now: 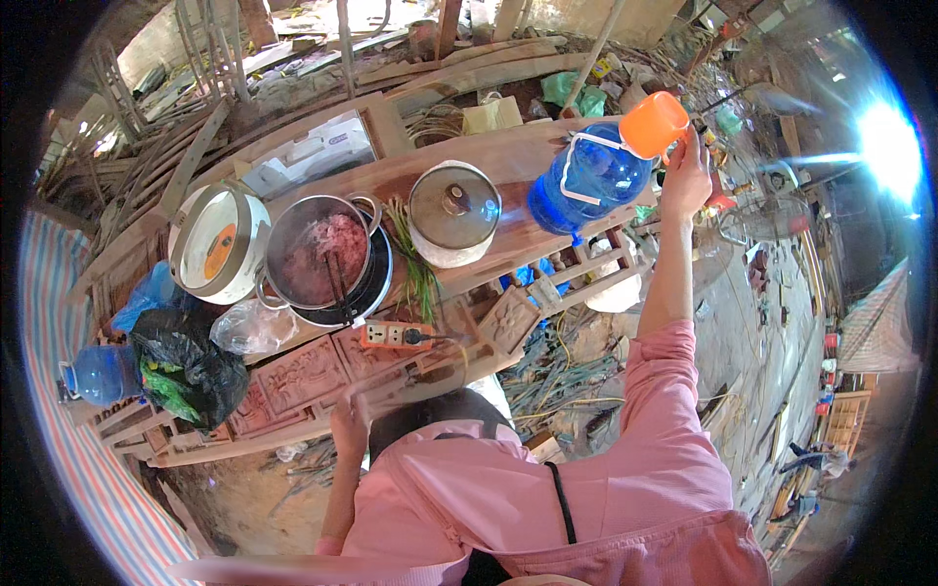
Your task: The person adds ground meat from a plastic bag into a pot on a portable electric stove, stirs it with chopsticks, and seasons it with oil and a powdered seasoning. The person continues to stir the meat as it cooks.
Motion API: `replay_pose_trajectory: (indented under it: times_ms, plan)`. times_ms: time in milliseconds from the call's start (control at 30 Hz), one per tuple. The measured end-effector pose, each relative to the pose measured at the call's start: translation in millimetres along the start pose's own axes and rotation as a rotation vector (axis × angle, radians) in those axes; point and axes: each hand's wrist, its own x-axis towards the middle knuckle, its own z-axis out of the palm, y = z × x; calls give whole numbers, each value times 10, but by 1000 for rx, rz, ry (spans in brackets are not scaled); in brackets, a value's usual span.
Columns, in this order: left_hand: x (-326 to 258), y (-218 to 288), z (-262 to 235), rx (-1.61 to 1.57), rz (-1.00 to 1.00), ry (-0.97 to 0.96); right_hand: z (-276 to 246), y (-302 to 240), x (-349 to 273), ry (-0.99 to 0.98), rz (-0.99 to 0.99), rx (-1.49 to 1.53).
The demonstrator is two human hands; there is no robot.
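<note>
My right hand (pixel 687 181) reaches to the far right, its fingers closed on the handle of an orange plastic mug (pixel 653 124). The mug overlaps the upper end of a blue water jug (pixel 586 181) with a white carrying handle; whether they touch cannot be told. My left hand (pixel 350 427) hangs low by the near edge of the carved wooden bench (pixel 322 376), its fingers blurred. Left of centre, a steel pot (pixel 277 283) holds pinkish meat (pixel 337 239), with dark chopsticks (pixel 337 283) leaning in it. The pot sits partly over a black hotplate (pixel 373 290).
Green stalks (pixel 415 269) lie between the pot and a white pot with a glass lid (pixel 454 200). A white round vessel (pixel 256 230), a clear bag (pixel 256 327) and a black bag (pixel 186 366) stand left. A plugged power strip (pixel 391 335) lies near the front edge.
</note>
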Motion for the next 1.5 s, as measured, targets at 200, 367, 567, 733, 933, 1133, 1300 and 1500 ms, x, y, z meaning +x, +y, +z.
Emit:
replay_pose_trajectory:
  times_ms: [200,367,567,733,933,1133,1300,1500]
  plan:
    - [-24,-86,-36,45,25,93,-68,194,-14,-123,-70,33]
    - [46,-216,-229,71,-77,120,-450,-297,-262,10,-138,159]
    - [407,-262,-581,-59,33,339,-865,-2222,-1893,-1082,-358,1026]
    - [585,-136,-886,-133,28,338,-858,-3394,-2503,-936,-961,1101]
    - [995,-161,-1102,-211,78,317,-413,-3920,-2323,-881,-672,1192]
    - [1745,-194,-1113,-266,-130,218,-127,-3707,-2133,-1092,-329,1231]
    - [2062,-282,-1023,-233,-79,248,-499,-3662,-2353,-1024,-644,1107]
    - [2124,-279,-1031,-411,-239,181,-571,-4079,-2535,-1003,-504,1275]
